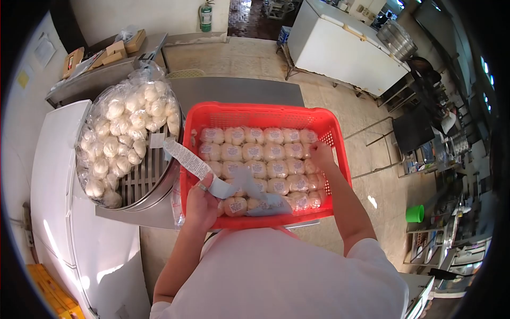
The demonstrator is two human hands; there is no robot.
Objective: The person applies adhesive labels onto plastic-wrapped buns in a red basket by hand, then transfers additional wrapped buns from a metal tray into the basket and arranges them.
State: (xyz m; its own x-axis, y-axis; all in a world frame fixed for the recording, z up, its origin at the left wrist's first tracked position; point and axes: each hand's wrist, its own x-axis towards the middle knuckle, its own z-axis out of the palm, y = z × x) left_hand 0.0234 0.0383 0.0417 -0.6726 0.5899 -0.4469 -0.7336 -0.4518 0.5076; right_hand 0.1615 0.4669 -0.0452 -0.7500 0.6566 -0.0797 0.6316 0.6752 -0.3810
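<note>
A red plastic crate [260,108] holds rows of round wrapped buns [254,152], many with a printed label on top. My left hand [202,204] is closed on a strip of printed labels [187,159] at the crate's left front corner. Bluish backing paper [268,204] trails from the strip over the front buns. At the right side of the crate, my right hand [321,155] has its fingers bent down on a bun in the right column; its fingertips are hidden. Left of the crate, bagged white buns [114,133] lie in a round slatted metal steamer tray [146,178].
The crate and tray stand on a grey table [239,89]. White chest freezers [64,212] [345,48] stand at the left and at the back right. Small boxes [114,52] lie on a back-left counter. A green bucket [415,213] and metal racks are at the right.
</note>
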